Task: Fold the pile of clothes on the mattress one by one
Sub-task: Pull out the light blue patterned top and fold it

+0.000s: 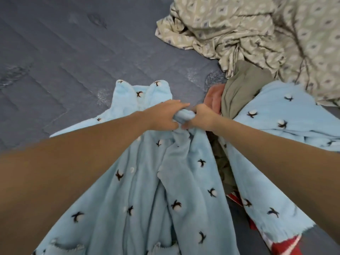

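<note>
A light blue fleece garment (128,190) with small dark-and-white cotton motifs lies spread on the grey mattress (64,61), its collar pointing away from me. My left hand (165,115) and my right hand (200,116) meet at its middle, both gripping a bunched fold of the blue fleece. A second piece of the same blue fleece (276,116) lies to the right. Beside my right hand sit an olive garment (239,92) and an orange one (213,98).
A crumpled beige patterned sheet (248,34) fills the far right. A red-and-white striped cloth (283,245) pokes out at the lower right under the blue fleece. Bare grey mattress stretches to the left and far side.
</note>
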{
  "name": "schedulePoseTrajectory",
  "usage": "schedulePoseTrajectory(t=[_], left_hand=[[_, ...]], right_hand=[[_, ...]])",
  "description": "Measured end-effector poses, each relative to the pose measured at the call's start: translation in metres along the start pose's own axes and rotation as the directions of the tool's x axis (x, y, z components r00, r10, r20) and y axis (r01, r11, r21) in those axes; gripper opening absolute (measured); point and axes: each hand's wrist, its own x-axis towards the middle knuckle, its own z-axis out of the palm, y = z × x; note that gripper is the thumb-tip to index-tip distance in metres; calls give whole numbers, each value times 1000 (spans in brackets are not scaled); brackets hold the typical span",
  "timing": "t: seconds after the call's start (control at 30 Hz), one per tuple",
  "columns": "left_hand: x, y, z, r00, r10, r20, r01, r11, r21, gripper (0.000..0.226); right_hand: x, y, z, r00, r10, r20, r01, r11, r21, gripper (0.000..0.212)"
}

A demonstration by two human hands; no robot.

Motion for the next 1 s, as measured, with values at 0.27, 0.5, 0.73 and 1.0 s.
schedulePoseTrajectory(t=[0.27, 0.5, 0.73, 1.0], left_hand=[[16, 26, -28, 995, -61, -84, 84, 951, 297, 9], [13, 58, -21, 998, -57, -16, 59, 993, 104, 11], [4, 76, -22, 988, -92, -125, 108, 987, 123, 18], [-2, 106, -16, 991, -9, -134, 35, 981, 192, 19]], right_hand=[[-38, 4, -26, 998, -69, -9, 69, 996, 61, 35], [-84, 12, -25, 975, -121, -188, 143, 984, 105, 32], [-123, 34, -20, 991, -49, -121, 67, 986, 150, 34], [-180, 60, -30, 996, -69, -65, 85, 953, 290, 31]])
